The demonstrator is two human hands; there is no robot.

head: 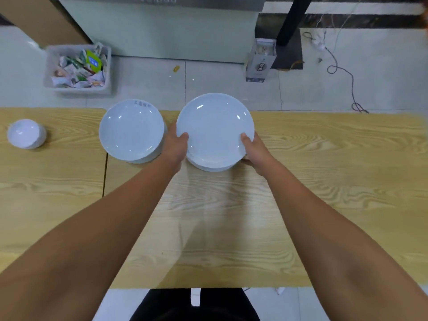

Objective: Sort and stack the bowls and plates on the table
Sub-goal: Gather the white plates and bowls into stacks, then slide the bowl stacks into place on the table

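Observation:
A stack of white plates (215, 128) is at the far middle of the wooden table (324, 181). My left hand (177, 147) grips its left rim, thumb on top. My right hand (253, 151) grips its right rim the same way. I cannot tell whether the stack rests on the table or is lifted. To the left stands a second stack of white plates (132, 130), close beside my left hand. A small white bowl (26, 133) sits alone at the table's far left.
Beyond the table's far edge, on the tiled floor, stand a grey bin of wrappers (78, 68), a small carton (261, 60) and a black post (291, 22). Cables (347, 72) trail at the right. A seam (105, 174) divides two tabletops.

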